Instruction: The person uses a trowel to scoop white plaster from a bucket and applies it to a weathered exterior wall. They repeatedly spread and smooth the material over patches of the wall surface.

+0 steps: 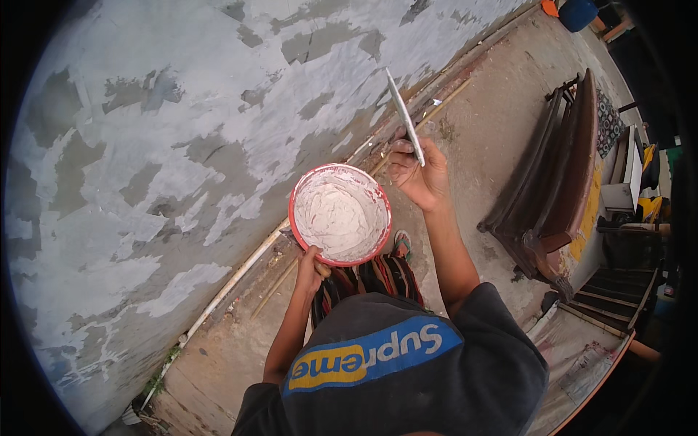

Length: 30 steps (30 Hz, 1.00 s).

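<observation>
My left hand point(310, 270) grips the near rim of a red tub point(292, 211) at my front. Pale, creamy putty point(336, 214) lies inside it, and smears coat its inner wall. A short brownish handle-like piece point(323, 270) shows beside the left fingers; what it belongs to is hidden. Raised to the right of the tub, my right hand point(423, 174) is closed on a flat putty blade point(403, 109) coated in white. The blade appears nearly edge-on, tilted up toward the wall, and its grip is hidden by the fingers.
A grey wall point(131, 189) with patchy white coating rises on the left. Pipes point(247, 265) run along its foot. On the right, a dark wooden furniture piece point(560, 167) lies on the concrete floor point(480, 138). A blue container point(578, 14) stands far off at upper right.
</observation>
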Each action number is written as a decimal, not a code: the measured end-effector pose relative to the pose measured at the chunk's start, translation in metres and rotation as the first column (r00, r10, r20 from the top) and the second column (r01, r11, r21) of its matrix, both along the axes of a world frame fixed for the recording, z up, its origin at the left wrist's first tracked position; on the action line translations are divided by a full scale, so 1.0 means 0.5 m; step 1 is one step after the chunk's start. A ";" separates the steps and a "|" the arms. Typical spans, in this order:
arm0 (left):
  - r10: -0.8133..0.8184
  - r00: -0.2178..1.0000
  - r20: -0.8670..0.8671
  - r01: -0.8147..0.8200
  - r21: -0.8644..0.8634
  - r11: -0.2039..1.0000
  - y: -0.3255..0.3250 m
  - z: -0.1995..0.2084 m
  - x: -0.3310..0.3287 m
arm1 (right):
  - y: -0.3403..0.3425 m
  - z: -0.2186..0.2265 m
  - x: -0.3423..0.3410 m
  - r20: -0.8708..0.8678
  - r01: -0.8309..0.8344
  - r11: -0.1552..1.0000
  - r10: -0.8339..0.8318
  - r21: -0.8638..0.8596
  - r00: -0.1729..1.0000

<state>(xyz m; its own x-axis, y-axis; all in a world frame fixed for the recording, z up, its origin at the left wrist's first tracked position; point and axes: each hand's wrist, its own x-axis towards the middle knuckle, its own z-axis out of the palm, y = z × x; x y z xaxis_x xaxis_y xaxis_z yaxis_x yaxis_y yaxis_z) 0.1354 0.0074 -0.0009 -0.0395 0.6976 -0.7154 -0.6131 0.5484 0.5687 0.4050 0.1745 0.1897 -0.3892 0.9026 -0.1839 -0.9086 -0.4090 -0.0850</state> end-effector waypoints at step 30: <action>-0.408 0.780 -0.474 0.193 -0.438 0.878 0.200 -1.110 0.449 | -0.047 -1.312 0.280 -0.151 0.073 0.812 -0.194 -0.579 0.969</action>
